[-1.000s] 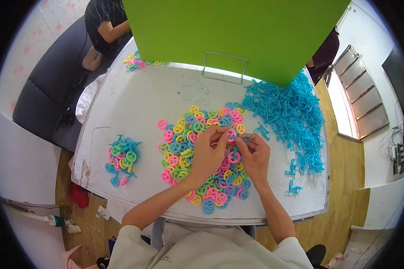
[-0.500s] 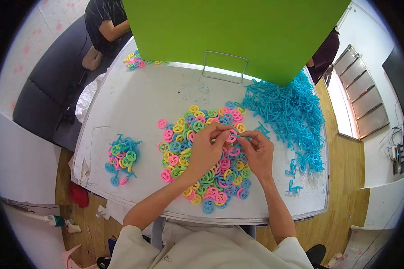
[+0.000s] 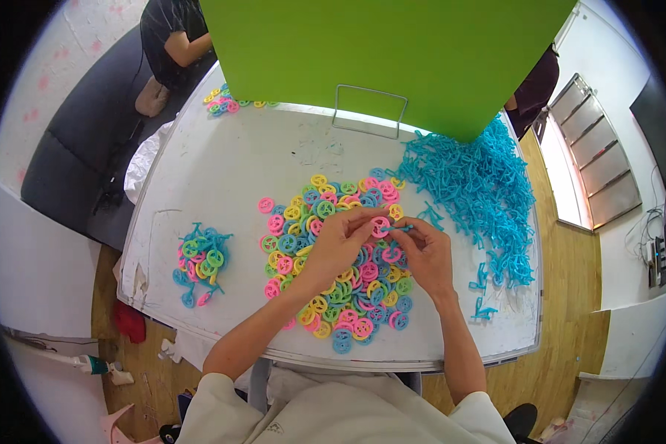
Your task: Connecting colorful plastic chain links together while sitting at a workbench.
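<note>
Over a heap of small plastic wheels [image 3: 340, 311] in pink, yellow, green and blue, my two hands meet. Between the closed fingertips of my left hand [image 3: 340, 244] is a pink spoked wheel [image 3: 379, 227]. My right hand [image 3: 426, 255] pinches a small blue plastic stem [image 3: 398, 229], whose end reaches the wheel's middle; whether it sits inside the hub cannot be made out. To the left lies a small cluster of wheels with blue stems [image 3: 202, 255] attached to some. A large mound of blue stem pieces [image 3: 481, 192] covers the right side.
A green panel [image 3: 392, 59] stands across the far side of the white table [image 3: 237, 170], with a wire frame [image 3: 370, 111] at its foot. More wheels [image 3: 224, 102] lie at the far left corner. One person [image 3: 177, 44] sits at far left, another [image 3: 536, 89] is partly hidden at right.
Both hands have shifted very slightly. The pink wheel now shows more of its face and sits a little lower, with the blue stem still at it.
</note>
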The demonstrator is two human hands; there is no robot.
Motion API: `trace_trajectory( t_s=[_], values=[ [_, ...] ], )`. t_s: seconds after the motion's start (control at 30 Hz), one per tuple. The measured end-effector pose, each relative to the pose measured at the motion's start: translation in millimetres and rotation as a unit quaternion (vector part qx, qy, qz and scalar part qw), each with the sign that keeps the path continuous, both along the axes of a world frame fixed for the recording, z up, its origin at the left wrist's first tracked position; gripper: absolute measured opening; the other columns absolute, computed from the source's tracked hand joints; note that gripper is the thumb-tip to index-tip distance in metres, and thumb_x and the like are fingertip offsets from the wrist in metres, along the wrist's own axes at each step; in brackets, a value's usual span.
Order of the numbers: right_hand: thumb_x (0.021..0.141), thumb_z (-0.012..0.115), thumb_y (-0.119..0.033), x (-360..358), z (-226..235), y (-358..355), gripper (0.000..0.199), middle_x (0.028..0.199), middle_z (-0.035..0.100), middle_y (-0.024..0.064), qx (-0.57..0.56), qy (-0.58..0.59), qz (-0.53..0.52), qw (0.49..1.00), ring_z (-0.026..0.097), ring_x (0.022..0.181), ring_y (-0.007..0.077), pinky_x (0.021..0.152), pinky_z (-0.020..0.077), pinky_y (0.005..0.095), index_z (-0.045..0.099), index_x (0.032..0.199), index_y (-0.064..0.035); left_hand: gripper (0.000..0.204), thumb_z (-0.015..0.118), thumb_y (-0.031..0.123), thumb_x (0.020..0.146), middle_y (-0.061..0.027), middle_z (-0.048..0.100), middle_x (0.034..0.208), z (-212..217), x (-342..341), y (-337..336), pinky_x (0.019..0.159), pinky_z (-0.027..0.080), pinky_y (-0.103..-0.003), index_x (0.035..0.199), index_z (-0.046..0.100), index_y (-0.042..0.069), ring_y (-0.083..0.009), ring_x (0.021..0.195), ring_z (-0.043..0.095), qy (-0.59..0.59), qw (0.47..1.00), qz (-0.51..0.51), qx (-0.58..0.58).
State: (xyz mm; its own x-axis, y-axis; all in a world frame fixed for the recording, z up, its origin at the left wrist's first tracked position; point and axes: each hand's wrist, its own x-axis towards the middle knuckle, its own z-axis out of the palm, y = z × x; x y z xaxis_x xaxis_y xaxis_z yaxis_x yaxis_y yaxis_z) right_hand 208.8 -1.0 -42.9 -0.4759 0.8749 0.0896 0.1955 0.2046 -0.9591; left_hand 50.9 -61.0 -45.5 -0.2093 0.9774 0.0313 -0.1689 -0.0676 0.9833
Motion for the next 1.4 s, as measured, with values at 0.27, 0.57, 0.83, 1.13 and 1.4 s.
trace_trajectory(
  t_s=[0.27,0.57,0.83,1.13,1.4],
  values=[
    [0.087,0.064,-0.006,-0.4,-1.7,-1.6,0.012,0.078,0.070,0.0067,0.041,0.001,0.020,0.999,0.063,0.070,0.0069,0.060,0.0472,0.0210,0.065,0.097,0.0010,0.020,0.049,0.004,0.094,-0.0103,0.067,0.098,-3.7,-0.3,-1.1,0.072,0.055,-0.025,0.110,0.059,-0.002,-0.0149,0.086,0.066,-0.004,0.999,0.017,-0.030],
    [0.087,0.065,-0.009,-3.5,-2.5,-6.2,0.014,0.077,0.070,0.0095,-0.043,0.015,-0.026,0.999,0.063,0.069,0.0078,0.060,0.0472,0.0195,0.064,0.095,0.0025,0.022,0.055,0.004,0.092,-0.0133,0.067,0.098,-2.4,-0.4,-0.3,0.075,0.058,-0.028,0.111,0.063,-0.004,-0.0163,0.087,0.066,0.016,0.999,0.015,-0.036],
    [0.085,0.067,-0.008,-6.0,-1.4,-8.3,0.013,0.076,0.069,0.0077,-0.057,-0.015,-0.032,0.998,0.063,0.067,0.0075,0.059,0.0469,0.0191,0.065,0.093,0.0026,0.022,0.056,0.003,0.090,-0.0077,0.069,0.086,0.1,1.5,-3.1,0.061,0.050,-0.021,0.110,0.065,-0.001,-0.0099,0.076,0.064,0.159,0.985,0.046,-0.057],
    [0.083,0.069,-0.003,2.4,-1.7,-0.5,0.012,0.085,0.069,0.0093,-0.022,0.021,0.023,0.999,0.065,0.073,0.0109,0.068,0.0516,0.0218,0.065,0.093,0.0024,0.018,0.051,0.004,0.092,-0.0082,0.067,0.086,-5.3,1.2,1.4,0.065,0.053,-0.024,0.102,0.064,-0.002,-0.0111,0.076,0.064,0.076,0.997,0.030,-0.010],
    [0.083,0.065,-0.003,32.8,-9.0,33.6,0.036,0.095,0.068,0.0112,0.024,-0.013,-0.052,0.998,0.063,0.079,0.0130,0.069,0.0516,0.0263,0.056,0.118,-0.0035,0.019,0.046,0.012,0.096,-0.0059,0.062,0.097,44.3,-48.3,-21.5,0.069,0.054,-0.026,0.104,0.060,0.000,-0.0130,0.078,0.063,0.105,0.988,0.115,-0.023]
  ],
)
